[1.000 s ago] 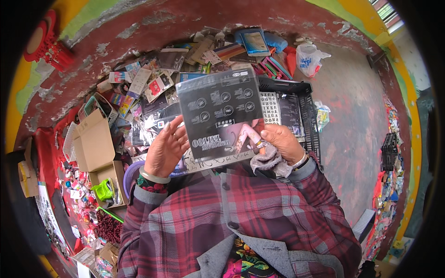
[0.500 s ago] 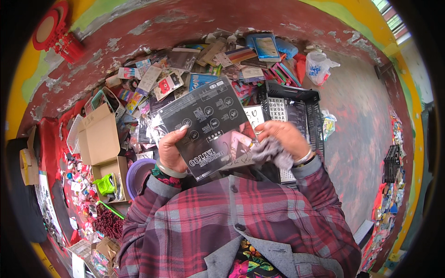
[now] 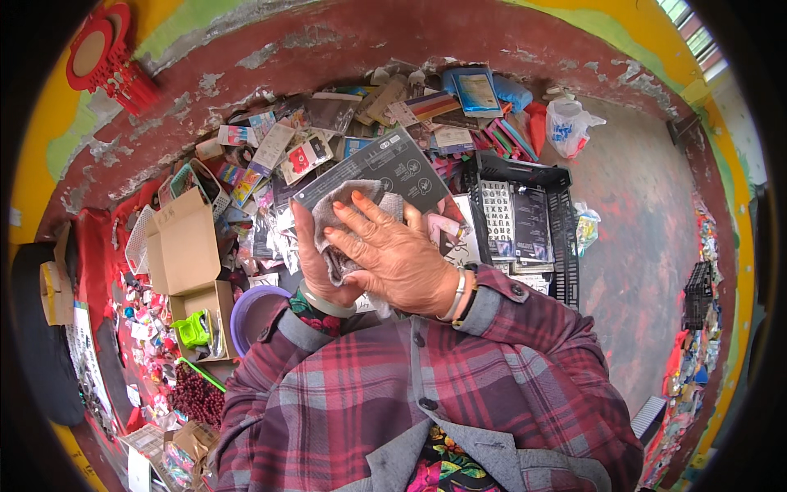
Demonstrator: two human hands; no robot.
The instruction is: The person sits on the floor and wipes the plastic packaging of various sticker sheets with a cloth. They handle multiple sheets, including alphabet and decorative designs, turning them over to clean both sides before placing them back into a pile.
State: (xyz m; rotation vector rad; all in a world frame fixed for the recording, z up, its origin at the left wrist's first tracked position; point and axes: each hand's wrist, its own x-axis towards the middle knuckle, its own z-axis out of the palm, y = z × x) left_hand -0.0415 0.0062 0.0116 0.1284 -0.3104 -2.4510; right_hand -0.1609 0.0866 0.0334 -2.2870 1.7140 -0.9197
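A flat black packet point(image 3: 407, 168) with pale line icons and a pink picture tilts in front of my chest. My left hand point(image 3: 316, 250) grips its lower left side, thumb upward along the edge. On the packet's face lies a crumpled grey cloth point(image 3: 340, 201). My right hand point(image 3: 393, 246) presses this cloth down with its fingers spread across it, covering much of the packet's middle. The right thumb is bent near the left palm. Beyond the hands, a black plastic crate point(image 3: 566, 234) holds a lettered sheet point(image 3: 498, 209) and more dark packets point(image 3: 531, 221).
A heap of packaged goods point(image 3: 328, 115) lies along the red wall. At left are an open cardboard box point(image 3: 184, 246), a purple basin point(image 3: 246, 316) and dark red beads point(image 3: 197, 394). A white plastic bag point(image 3: 570, 127) sits on the floor at far right.
My right hand has moved left with the grey cloth, from the packet's right edge onto its face. The cloth is now spread out under the fingers.
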